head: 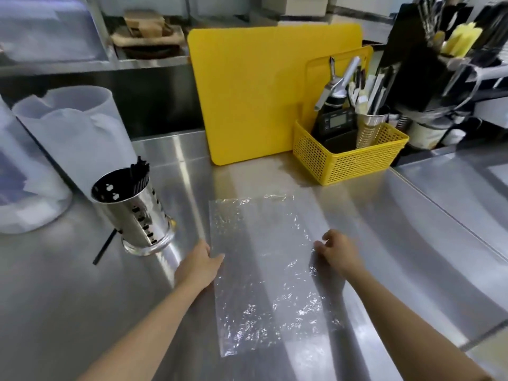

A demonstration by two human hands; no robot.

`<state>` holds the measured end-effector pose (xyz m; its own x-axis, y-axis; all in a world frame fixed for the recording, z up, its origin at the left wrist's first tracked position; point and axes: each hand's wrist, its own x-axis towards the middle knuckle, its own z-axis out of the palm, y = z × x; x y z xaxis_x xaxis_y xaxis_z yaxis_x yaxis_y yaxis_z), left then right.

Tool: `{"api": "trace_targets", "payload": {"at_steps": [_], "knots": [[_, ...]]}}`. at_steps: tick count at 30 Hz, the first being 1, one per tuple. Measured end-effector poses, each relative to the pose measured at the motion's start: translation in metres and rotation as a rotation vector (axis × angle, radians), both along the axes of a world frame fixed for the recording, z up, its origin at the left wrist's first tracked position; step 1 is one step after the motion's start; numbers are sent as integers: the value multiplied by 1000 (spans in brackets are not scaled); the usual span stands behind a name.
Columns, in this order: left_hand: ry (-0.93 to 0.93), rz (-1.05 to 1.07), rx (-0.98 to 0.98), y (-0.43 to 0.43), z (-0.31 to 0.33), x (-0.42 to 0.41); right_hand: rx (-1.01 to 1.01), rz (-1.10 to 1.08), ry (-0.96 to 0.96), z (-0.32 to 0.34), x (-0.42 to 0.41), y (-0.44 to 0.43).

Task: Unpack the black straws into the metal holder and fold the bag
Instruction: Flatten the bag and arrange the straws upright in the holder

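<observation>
A clear crinkled plastic bag [264,259] lies flat and empty on the steel counter. My left hand [199,264] rests on its left edge, fingers flat. At the right edge my right hand [339,251] has its fingers curled and touching the plastic. The perforated metal holder [132,207] stands to the left, with black straws [138,174] leaning inside at its far rim. One black straw [104,247] lies loose on the counter beside the holder's base.
Translucent plastic containers [74,138] stand at the far left. A yellow cutting board [255,92] leans against the back. A yellow mesh basket [349,158] with utensils and a timer sits at the back right. A counter seam [450,215] runs along the right.
</observation>
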<state>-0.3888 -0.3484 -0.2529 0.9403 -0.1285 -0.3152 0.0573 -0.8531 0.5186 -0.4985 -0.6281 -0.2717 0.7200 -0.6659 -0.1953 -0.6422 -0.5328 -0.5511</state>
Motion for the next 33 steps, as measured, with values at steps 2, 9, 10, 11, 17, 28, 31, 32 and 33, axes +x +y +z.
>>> {"api": "trace_targets", "payload": {"at_steps": [2,9,10,11,17,28,31,32,33], "knots": [[-11,-13,26,5,4,4,-124,45,64,7,5,-4],[-96,31,56,51,33,14,-137,88,-52,46,46,11],[-109,47,65,60,36,14,-99,112,-90,52,54,23],[-125,66,70,70,39,15,-48,145,-135,57,62,36],[-178,136,104,133,41,22,298,423,-333,74,109,143],[-393,213,168,200,13,65,516,598,-502,59,172,274],[-410,189,187,200,3,80,555,557,-566,50,179,286],[-426,176,198,198,-1,85,555,538,-582,48,179,288],[-427,165,214,196,-3,89,552,525,-601,46,181,289]]}}
